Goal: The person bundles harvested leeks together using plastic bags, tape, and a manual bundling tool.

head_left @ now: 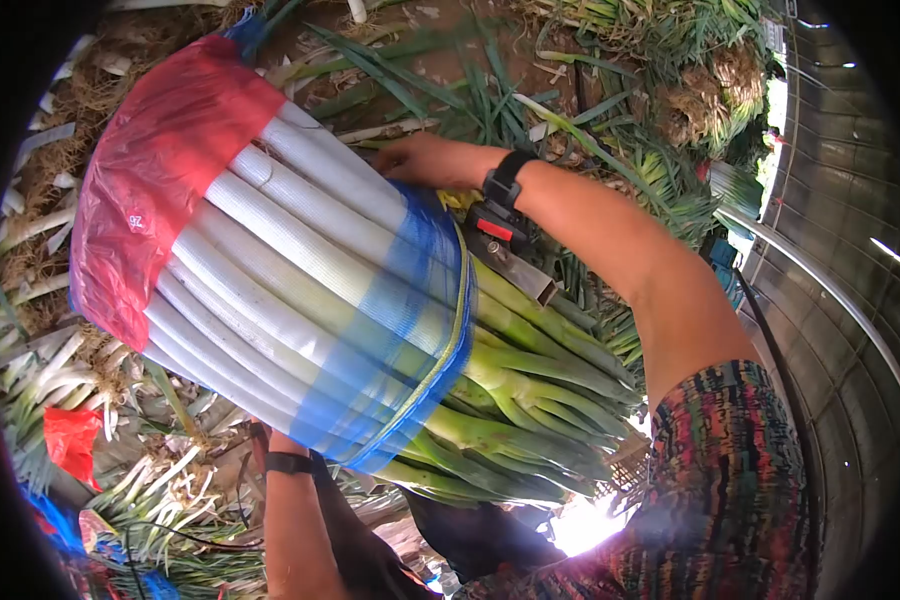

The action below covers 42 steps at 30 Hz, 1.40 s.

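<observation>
A large bundle of long green onions slants across the view, white stalks at upper left and green leaves at lower right. Red plastic covers its root end. Blue netting wraps the middle, with a yellow-green band around it. My right hand is at the bundle's upper side, fingers bent and partly hidden against it. My left hand reaches under the lower side, its fingers mostly covered by the bundle. Between them the bundle is held.
Loose green onions lie in heaps below, and more are piled at the upper right. A black device with a red label sits near my right wrist, beside a metal piece. Red plastic scrap lies at the left.
</observation>
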Motion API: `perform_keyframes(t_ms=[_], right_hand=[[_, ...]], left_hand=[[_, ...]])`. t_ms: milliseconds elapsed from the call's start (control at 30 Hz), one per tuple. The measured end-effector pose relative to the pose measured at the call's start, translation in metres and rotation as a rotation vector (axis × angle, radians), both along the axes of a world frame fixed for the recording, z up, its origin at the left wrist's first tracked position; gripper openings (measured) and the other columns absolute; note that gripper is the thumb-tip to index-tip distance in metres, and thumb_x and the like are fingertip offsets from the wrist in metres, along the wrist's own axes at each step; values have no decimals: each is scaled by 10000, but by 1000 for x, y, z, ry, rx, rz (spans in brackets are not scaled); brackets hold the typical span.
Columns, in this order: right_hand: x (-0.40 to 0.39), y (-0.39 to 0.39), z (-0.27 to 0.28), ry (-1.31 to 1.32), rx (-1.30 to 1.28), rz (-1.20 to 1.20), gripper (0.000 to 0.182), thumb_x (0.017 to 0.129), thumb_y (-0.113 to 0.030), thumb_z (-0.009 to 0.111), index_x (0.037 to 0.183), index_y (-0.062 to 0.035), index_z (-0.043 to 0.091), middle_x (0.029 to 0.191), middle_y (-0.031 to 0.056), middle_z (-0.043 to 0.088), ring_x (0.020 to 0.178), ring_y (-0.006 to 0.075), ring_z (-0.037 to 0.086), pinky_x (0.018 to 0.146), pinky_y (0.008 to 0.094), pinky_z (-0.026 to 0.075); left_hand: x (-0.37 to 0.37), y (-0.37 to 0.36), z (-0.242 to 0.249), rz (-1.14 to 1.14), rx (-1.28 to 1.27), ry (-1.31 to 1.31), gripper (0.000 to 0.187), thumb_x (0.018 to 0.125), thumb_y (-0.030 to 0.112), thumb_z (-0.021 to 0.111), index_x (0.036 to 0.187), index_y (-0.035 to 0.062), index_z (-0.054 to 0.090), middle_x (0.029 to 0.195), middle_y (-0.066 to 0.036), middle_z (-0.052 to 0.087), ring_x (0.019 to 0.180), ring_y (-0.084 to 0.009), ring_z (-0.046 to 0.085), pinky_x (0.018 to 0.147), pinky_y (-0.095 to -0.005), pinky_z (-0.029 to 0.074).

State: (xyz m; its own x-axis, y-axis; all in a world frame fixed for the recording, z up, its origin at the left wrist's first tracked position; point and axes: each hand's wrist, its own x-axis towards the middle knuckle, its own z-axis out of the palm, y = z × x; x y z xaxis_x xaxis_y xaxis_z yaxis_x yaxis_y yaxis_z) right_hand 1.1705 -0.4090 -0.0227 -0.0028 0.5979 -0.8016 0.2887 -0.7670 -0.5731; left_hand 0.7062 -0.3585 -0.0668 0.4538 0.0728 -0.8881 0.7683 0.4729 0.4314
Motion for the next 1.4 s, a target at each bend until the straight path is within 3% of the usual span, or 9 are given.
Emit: perform_keyframes(t_ms=[133,400,533,767,900,1100,1233,1267,1400], right_hand=[[-16,2,6,-459,-185,609,296,798,-210,575,1065,-109,656,957,144,674,892,307,650,760,394,509],[-5,-9,67,-420,-92,775,293,849,-212,500,1126,-201,594,864,139,657,808,358,643,670,437,518],[-11,-19,58,-471,-23,627,210,807,-205,544,978,-125,635,843,161,656,800,374,636,667,443,514],[-7,1,82,-430,82,989,122,733,-151,599,818,-90,662,723,153,648,703,368,640,603,437,510],[-8,6,82,-399,-79,924,163,753,-176,593,877,-95,661,794,164,660,763,377,638,642,443,511],[-14,-2,107,-455,-208,559,321,825,-243,589,1137,-184,631,1021,131,672,960,340,628,799,424,499],[-17,0,112,-474,-260,549,353,842,-303,585,1185,-225,605,1012,123,674,953,329,631,789,418,500],[-14,-8,110,-490,-222,545,344,849,-315,584,1182,-231,601,987,127,676,928,332,635,771,420,502],[-14,0,139,-707,-156,349,291,881,-363,571,1131,-223,620,916,84,687,845,299,650,717,402,508]], left_hand=[[5,1,6,-52,49,-20,277,851,230,558,1053,52,628,978,-112,665,905,-266,641,759,-370,516],[-12,-24,23,-34,213,-78,273,833,235,571,1036,65,637,970,-109,667,907,-271,641,753,-373,516],[-2,-9,15,-99,325,-154,270,824,237,577,1028,71,642,966,-108,668,908,-273,642,750,-374,516],[18,9,28,-246,520,-327,266,808,241,588,1013,82,650,959,-105,669,909,-277,642,745,-377,517],[32,24,49,-429,680,-396,217,744,192,630,936,99,670,874,-99,674,790,-294,657,629,-393,531],[46,44,130,-305,821,-473,231,719,64,577,939,34,639,924,-143,654,830,-345,628,715,-375,501],[49,51,184,184,214,-40,184,899,186,534,968,27,597,844,-137,614,782,-262,607,746,-318,468],[57,50,199,248,341,-131,276,964,294,485,1001,40,587,828,-123,608,740,-225,592,718,-319,467],[73,58,225,-76,370,-68,360,963,371,504,1082,40,580,905,-157,649,814,-278,640,734,-344,482]])
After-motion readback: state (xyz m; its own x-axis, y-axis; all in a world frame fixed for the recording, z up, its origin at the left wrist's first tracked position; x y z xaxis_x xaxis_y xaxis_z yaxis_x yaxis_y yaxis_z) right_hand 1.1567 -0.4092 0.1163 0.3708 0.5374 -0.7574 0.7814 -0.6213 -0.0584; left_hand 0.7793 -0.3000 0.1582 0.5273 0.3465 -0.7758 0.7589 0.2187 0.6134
